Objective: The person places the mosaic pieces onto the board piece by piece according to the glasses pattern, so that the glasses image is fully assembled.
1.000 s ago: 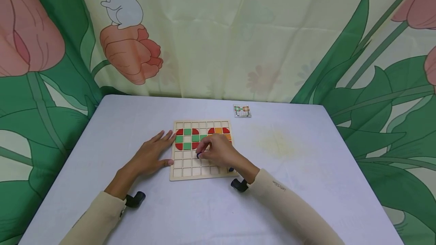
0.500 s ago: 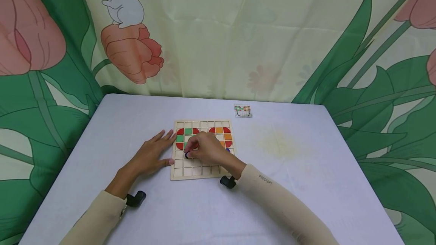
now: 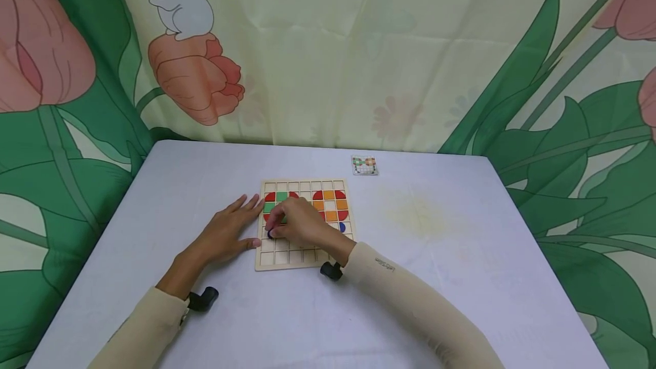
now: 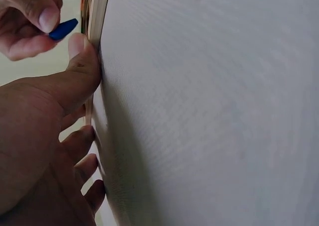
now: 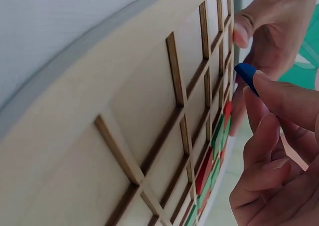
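A square wooden grid board (image 3: 310, 265) lies on the table, with red, green and orange tiles set in its upper rows. My left hand (image 3: 226, 231) rests at the board's left edge with its fingers spread, thumb and fingertips along the side. Over the left part of the grid, my right hand (image 3: 302, 222) pinches a small blue tile with a curved side (image 5: 246, 76) between thumb and fingers. In the left wrist view this blue tile (image 4: 64, 29) shows just beyond the left thumb. Another blue tile (image 3: 342, 226) sits in a cell near the board's right side.
A small pattern card (image 3: 364, 165) printed with a coloured grid lies behind the board, toward the right. White cloth covers the table (image 3: 435, 278). A flower-printed curtain (image 3: 328, 73) hangs right behind the table's far edge.
My right hand has moved left across the board with the blue tile still pinched, uncovering orange tiles and a blue tile on the right side. The left hand stays in place.
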A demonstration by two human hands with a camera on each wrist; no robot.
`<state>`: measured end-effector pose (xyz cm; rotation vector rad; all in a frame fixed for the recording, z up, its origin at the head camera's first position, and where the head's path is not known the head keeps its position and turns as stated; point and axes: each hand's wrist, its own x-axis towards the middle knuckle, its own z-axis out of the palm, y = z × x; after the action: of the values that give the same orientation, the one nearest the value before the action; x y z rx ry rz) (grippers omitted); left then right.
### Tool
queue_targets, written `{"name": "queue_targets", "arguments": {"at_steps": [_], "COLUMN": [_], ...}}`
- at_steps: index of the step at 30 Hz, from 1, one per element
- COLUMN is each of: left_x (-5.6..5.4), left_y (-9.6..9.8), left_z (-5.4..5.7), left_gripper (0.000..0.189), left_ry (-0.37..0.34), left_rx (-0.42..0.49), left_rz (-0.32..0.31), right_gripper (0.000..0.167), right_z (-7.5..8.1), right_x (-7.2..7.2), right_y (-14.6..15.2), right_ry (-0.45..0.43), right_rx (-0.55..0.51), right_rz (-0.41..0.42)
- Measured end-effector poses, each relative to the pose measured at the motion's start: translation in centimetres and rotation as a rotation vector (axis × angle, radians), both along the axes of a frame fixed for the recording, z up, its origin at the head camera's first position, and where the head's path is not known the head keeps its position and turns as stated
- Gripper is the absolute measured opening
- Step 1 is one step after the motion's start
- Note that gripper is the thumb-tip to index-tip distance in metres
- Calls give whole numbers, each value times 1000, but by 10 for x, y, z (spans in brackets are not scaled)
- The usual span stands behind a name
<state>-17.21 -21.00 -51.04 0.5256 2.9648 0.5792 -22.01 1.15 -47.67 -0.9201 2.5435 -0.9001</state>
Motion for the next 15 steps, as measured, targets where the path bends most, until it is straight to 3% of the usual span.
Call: {"name": "queue_targets", "arguments": {"at_steps": [15], "left_x": [1], "left_y": [0], "left_z": [1], "left_gripper": [94], "left_ry": [-1], "left_rx": [17], "left_rz": [1], "right_gripper": [4], "right_z": [-5], "right_x": [-7], "right_y": [-7], "right_ry": [-7], "right_rx": [43], "right_rz": [-23]}}
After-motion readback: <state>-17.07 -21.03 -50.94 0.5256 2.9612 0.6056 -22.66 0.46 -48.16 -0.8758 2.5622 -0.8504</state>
